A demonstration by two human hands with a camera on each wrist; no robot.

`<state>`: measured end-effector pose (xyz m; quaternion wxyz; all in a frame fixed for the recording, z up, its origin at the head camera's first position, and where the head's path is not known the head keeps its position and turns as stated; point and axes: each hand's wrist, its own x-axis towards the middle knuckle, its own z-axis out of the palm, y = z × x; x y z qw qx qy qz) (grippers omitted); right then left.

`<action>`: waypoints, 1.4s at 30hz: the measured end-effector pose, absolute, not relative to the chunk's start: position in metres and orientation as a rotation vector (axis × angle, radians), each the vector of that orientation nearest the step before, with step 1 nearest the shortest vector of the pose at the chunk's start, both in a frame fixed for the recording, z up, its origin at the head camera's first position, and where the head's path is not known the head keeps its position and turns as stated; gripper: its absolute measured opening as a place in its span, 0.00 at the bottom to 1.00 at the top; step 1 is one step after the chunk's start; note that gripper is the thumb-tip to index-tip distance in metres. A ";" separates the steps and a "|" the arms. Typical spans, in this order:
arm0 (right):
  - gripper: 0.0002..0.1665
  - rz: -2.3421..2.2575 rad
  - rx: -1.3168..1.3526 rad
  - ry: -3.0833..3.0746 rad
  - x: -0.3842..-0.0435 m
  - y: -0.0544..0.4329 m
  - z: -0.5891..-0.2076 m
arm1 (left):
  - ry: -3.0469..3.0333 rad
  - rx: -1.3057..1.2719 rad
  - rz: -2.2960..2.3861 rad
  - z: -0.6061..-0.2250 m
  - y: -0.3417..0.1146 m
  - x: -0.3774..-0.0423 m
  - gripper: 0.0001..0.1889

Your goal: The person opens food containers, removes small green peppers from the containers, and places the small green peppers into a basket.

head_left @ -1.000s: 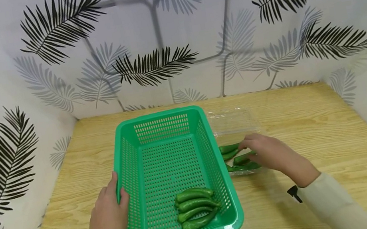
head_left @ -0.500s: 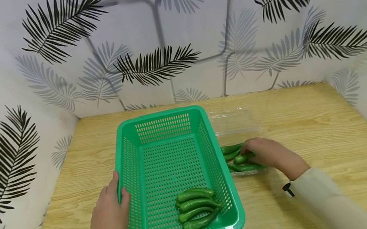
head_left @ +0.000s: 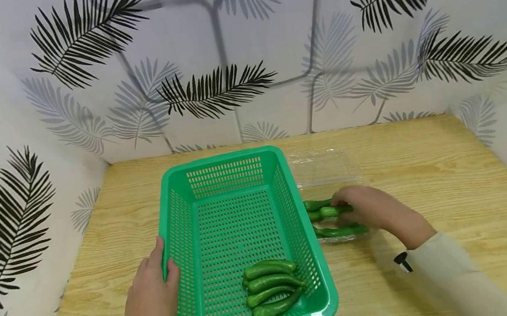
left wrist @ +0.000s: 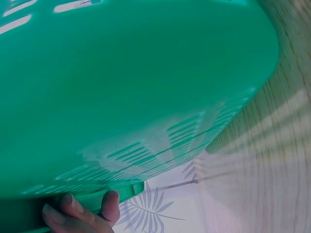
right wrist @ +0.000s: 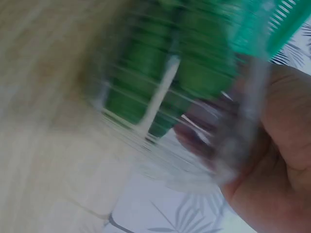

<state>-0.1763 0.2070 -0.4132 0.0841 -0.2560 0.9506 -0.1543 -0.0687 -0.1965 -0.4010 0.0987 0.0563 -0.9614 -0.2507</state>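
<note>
A green plastic basket [head_left: 237, 228] with slotted walls stands in the middle of the table. Several long green peppers [head_left: 272, 282] lie side by side in its near right corner. My left hand [head_left: 150, 301] grips the basket's left rim, thumb on top; its fingers [left wrist: 77, 213] also show in the left wrist view. To the right, a clear plastic box [head_left: 342, 237] with its lid folded back contains more green peppers [head_left: 341, 230]. My right hand [head_left: 375, 210] reaches into it and pinches a green pepper [head_left: 329, 212]. The fingertips are partly hidden; the right wrist view is blurred.
The box's clear lid [head_left: 320, 166] lies behind it, close to the basket's right side. The wooden table [head_left: 465, 189] extends to the right, and leaf-patterned fabric [head_left: 245, 109] borders it at the back and sides.
My right hand has shifted slightly away from me, and the pepper at its fingers has moved off the one in front. The left hand and basket hold their place.
</note>
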 end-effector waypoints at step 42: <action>0.17 -0.606 -1.611 2.939 -0.140 0.120 -0.361 | -2.821 0.135 -0.752 -0.401 -0.196 -0.068 0.26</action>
